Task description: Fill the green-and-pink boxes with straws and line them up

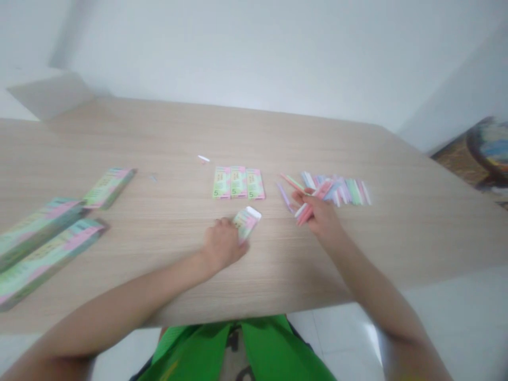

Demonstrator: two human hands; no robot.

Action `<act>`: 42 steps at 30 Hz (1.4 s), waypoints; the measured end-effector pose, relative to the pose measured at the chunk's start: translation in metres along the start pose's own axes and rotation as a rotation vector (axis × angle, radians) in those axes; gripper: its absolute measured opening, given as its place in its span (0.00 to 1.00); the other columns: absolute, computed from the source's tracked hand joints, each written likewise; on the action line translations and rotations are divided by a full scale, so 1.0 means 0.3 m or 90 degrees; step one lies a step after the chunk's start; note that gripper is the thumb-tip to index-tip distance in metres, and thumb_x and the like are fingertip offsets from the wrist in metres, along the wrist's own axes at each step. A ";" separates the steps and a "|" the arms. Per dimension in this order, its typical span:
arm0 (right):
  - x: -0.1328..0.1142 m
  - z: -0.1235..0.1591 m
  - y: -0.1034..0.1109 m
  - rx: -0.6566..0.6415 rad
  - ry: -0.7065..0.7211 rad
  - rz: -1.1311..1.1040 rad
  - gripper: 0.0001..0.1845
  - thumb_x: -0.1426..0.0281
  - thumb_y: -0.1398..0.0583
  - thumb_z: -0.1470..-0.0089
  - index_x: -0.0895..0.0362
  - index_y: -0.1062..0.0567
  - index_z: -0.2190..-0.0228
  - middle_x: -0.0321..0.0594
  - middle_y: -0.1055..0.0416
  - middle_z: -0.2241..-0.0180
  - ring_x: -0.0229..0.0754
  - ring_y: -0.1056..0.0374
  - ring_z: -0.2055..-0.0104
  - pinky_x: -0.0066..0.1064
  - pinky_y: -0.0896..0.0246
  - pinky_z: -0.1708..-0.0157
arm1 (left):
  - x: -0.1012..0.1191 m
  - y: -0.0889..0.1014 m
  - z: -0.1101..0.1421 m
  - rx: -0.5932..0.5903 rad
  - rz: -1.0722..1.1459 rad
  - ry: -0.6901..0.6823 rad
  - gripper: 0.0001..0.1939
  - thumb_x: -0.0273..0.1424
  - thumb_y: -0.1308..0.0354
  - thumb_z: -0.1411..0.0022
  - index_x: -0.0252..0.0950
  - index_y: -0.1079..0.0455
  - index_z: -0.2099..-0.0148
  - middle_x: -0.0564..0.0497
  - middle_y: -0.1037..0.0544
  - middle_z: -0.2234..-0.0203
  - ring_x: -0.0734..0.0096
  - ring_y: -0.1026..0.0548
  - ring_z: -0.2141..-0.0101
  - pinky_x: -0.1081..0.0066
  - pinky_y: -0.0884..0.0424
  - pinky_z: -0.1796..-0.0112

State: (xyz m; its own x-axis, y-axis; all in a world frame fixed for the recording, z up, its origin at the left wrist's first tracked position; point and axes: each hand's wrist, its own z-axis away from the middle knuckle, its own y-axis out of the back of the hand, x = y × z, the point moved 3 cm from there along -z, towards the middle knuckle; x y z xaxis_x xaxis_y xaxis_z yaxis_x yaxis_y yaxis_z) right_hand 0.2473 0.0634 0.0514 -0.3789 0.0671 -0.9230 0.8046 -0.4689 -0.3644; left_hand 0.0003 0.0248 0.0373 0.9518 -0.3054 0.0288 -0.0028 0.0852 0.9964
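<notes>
My left hand [225, 243] is closed around a small green-and-pink carton [246, 222], whose white end flap stands open at the upper right. Several slim pastel sticks [313, 203], mostly pink and white, are gripped in my right hand [320, 211]; blur hides whether they are pens. Beside that hand a purple stick [284, 197] and a pink-and-green pair [292, 183] lie loose on the table. Just past it spreads a row of similar sticks [349, 190] in blue, green, white and pink. Three flat cartons marked 5 [238, 182] sit side by side between the hands, farther back.
Larger long boxes in the same print [51, 254] lie at the left of the wooden table [166, 127]. A small white piece [203, 158] rests behind the cartons. A white wall [254, 58] bounds the back, and a patterned object [484, 153] shows at far right.
</notes>
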 end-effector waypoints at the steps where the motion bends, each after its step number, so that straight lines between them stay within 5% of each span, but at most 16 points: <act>1: -0.008 0.035 -0.015 -0.002 -0.039 -0.029 0.12 0.80 0.38 0.55 0.56 0.30 0.68 0.34 0.23 0.71 0.41 0.24 0.66 0.38 0.24 0.66 | 0.012 0.003 0.001 -0.004 -0.011 0.005 0.24 0.43 0.43 0.42 0.26 0.29 0.55 0.31 0.26 0.61 0.46 0.25 0.61 0.61 0.28 0.67; 4: -0.038 0.121 -0.060 -0.030 -0.065 -0.109 0.12 0.80 0.39 0.53 0.54 0.29 0.66 0.30 0.24 0.71 0.35 0.25 0.68 0.41 0.25 0.56 | 0.034 0.005 0.009 0.036 -0.016 0.020 0.19 0.33 0.45 0.42 0.25 0.32 0.52 0.33 0.26 0.62 0.51 0.24 0.65 0.62 0.29 0.68; 8: -0.033 0.165 -0.098 -0.092 -0.059 -0.193 0.07 0.77 0.39 0.50 0.55 0.27 0.66 0.28 0.27 0.73 0.30 0.30 0.75 0.37 0.29 0.47 | 0.034 0.005 0.035 0.093 0.016 0.003 0.18 0.33 0.44 0.43 0.28 0.35 0.52 0.36 0.25 0.63 0.52 0.24 0.62 0.63 0.29 0.66; 12: 0.018 0.156 -0.106 -0.082 -0.083 -0.175 0.03 0.71 0.38 0.47 0.55 0.29 0.69 0.31 0.26 0.72 0.32 0.27 0.71 0.32 0.28 0.51 | 0.032 0.013 0.064 0.088 0.077 -0.084 0.21 0.36 0.41 0.44 0.32 0.37 0.50 0.39 0.25 0.60 0.54 0.24 0.61 0.65 0.29 0.67; 19: 0.039 0.202 -0.097 -0.006 -0.005 -0.098 0.17 0.54 0.37 0.47 0.54 0.33 0.71 0.34 0.25 0.75 0.42 0.24 0.66 0.38 0.28 0.56 | 0.024 -0.016 0.115 0.136 0.138 -0.181 0.29 0.37 0.41 0.45 0.34 0.41 0.43 0.41 0.25 0.54 0.55 0.24 0.56 0.64 0.28 0.60; 25: -0.002 0.264 -0.108 0.001 0.033 -0.024 0.17 0.57 0.36 0.49 0.57 0.28 0.65 0.42 0.21 0.66 0.45 0.24 0.56 0.35 0.31 0.56 | 0.021 -0.033 0.129 0.160 0.180 -0.165 0.30 0.36 0.40 0.46 0.35 0.41 0.42 0.42 0.24 0.53 0.56 0.24 0.55 0.65 0.27 0.59; 36: 0.022 0.246 -0.161 0.014 0.033 -0.004 0.15 0.59 0.39 0.48 0.59 0.26 0.67 0.44 0.21 0.67 0.46 0.24 0.60 0.34 0.31 0.63 | 0.028 -0.031 0.128 0.271 0.133 -0.158 0.24 0.40 0.44 0.40 0.33 0.37 0.45 0.42 0.22 0.60 0.56 0.23 0.59 0.64 0.29 0.58; 42: 0.050 0.225 -0.174 0.044 0.080 0.050 0.19 0.55 0.40 0.48 0.58 0.22 0.67 0.42 0.21 0.65 0.41 0.26 0.64 0.33 0.31 0.63 | -0.003 -0.071 0.067 0.305 0.200 -0.124 0.28 0.40 0.42 0.42 0.35 0.39 0.43 0.41 0.23 0.53 0.55 0.22 0.58 0.64 0.28 0.59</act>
State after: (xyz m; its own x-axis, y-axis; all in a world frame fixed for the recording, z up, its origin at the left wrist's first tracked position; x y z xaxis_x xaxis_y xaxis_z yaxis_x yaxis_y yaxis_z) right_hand 0.1687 0.0296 0.0651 -0.2530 0.1356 -0.9579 0.7939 -0.5367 -0.2857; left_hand -0.0066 0.0042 0.0176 0.8096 -0.5061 0.2973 -0.4559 -0.2231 0.8616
